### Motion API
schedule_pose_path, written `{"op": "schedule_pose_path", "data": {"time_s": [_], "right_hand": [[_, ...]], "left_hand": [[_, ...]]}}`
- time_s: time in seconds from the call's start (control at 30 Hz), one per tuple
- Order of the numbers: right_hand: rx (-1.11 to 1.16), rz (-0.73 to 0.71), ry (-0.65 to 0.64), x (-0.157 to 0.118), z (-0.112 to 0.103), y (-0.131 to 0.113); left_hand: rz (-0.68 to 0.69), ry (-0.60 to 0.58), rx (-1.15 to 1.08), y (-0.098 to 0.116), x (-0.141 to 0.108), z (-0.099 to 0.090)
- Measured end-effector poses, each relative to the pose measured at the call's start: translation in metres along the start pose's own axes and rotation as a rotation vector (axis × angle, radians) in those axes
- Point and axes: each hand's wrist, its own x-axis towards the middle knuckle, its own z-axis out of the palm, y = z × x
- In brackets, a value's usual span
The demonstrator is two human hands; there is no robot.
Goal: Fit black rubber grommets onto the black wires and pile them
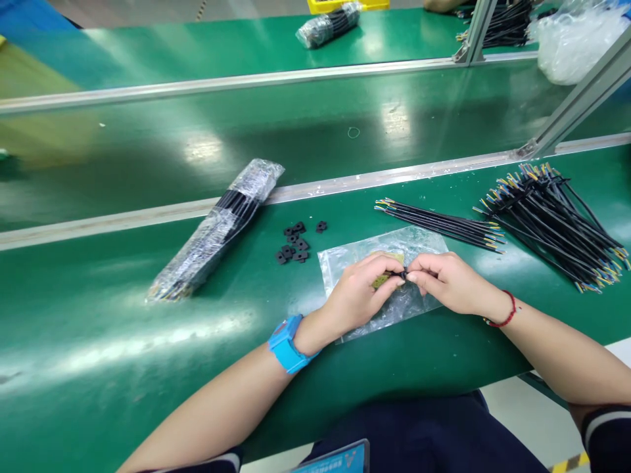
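Nearest the camera, a blue badge (340,460) is seen against dark clothing (419,427) at the edge of the green bench (98,394). Above it, the left hand (357,292), with a blue wristband (288,345) worn at the wrist, and the right hand (446,282), marked by a red bracelet (507,312), are brought together at the fingertips. Between them a small dark piece (403,274) is pinched by both hands; it is mostly covered by the fingers, so its exact shape cannot be told. Both hands are held over a clear plastic bag (419,242), which is spread flat on the bench and has a yellowish patch (380,281) partly hidden by the left hand. Just left of the bag, small black blocks (296,243) are scattered in a loose group. Farther left, a bundle of black cables (217,230) is wrapped in clear film. Beyond the right hand, a thin row of black cables (441,225) is laid out, and to its right a larger pile of cables (552,223) is heaped, with coloured wire ends exposed.
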Motion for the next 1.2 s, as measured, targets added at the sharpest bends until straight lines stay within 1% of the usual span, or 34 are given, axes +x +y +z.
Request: {"op": "schedule_pose_path", "data": {"time_s": [0.07, 0.1, 0.17, 0.23, 0.3, 0.37, 0.5, 0.53, 0.57, 0.6, 0.63, 0.7, 0.77, 0.8, 0.83, 0.9, 0.93, 1.0, 1.03, 1.1, 1.13, 1.17, 1.2], "right_hand": [[-0.146, -0.117, 0.112, -0.001, 0.000, 0.001], [-0.245, -0.181, 0.178, -0.002, 0.000, 0.001], [-0.437, -0.295, 0.283, -0.004, 0.000, 0.002], [-0.552, -0.379, 0.323, -0.005, 0.001, 0.002], [-0.552, -0.403, 0.315, -0.007, 0.001, 0.002], [-0.438, -0.345, 0.250, -0.007, 0.001, 0.001], [-0.072, -0.138, 0.018, -0.005, -0.001, -0.005], [-0.042, -0.117, -0.006, -0.004, -0.004, -0.006], [-0.069, -0.110, 0.010, -0.004, -0.008, -0.006], [-0.149, -0.111, 0.068, -0.005, -0.016, -0.004], [-0.268, -0.103, 0.161, -0.007, -0.026, 0.000], [-0.543, -0.036, 0.428, -0.012, -0.054, 0.014], [-0.750, 0.100, 0.702, -0.021, -0.087, 0.036], [-0.810, 0.169, 0.821, -0.025, -0.102, 0.048], [-0.845, 0.233, 0.877, -0.029, -0.116, 0.060], [-0.882, 0.347, 0.933, -0.033, -0.133, 0.083], [-0.893, 0.401, 0.924, -0.034, -0.137, 0.092], [-0.909, 0.485, 0.907, -0.032, -0.138, 0.103], [-0.918, 0.510, 0.916, -0.030, -0.136, 0.104], [-0.935, 0.505, 0.985, -0.026, -0.130, 0.098], [-0.937, 0.469, 1.022, -0.024, -0.126, 0.092], [-0.927, 0.409, 1.026, -0.022, -0.119, 0.085], [-0.902, 0.327, 0.984, -0.018, -0.111, 0.077]], "left_hand": [[-0.052, 0.032, -0.132, 0.000, 0.001, 0.000], [-0.108, 0.036, -0.231, 0.000, 0.001, -0.001], [-0.244, 0.000, -0.430, 0.001, 0.002, -0.001], [-0.354, -0.055, -0.533, 0.003, 0.002, -0.001], [-0.388, -0.066, -0.511, 0.006, 0.002, -0.003], [-0.321, -0.054, -0.388, 0.008, 0.002, -0.005], [-0.084, -0.110, -0.071, 0.009, 0.003, -0.009], [-0.060, -0.125, -0.034, 0.008, 0.004, -0.011], [-0.058, -0.130, -0.018, 0.007, 0.005, -0.013], [-0.073, -0.121, -0.013, 0.005, 0.007, -0.017], [-0.099, -0.093, -0.005, 0.002, 0.010, -0.022], [-0.172, 0.017, 0.069, -0.006, 0.015, -0.038], [-0.263, 0.166, 0.285, -0.019, 0.019, -0.059], [-0.314, 0.195, 0.407, -0.027, 0.021, -0.069], [-0.354, 0.205, 0.525, -0.034, 0.021, -0.078], [-0.401, 0.189, 0.733, -0.049, 0.021, -0.090], [-0.420, 0.145, 0.800, -0.055, 0.020, -0.093], [-0.453, 0.049, 0.897, -0.064, 0.018, -0.095], [-0.463, 0.008, 0.932, -0.067, 0.017, -0.094], [-0.463, -0.018, 0.989, -0.070, 0.015, -0.092], [-0.454, -0.012, 1.010, -0.070, 0.015, -0.091], [-0.445, -0.007, 1.023, -0.070, 0.015, -0.091], [-0.439, -0.011, 1.029, -0.069, 0.015, -0.091]]}}
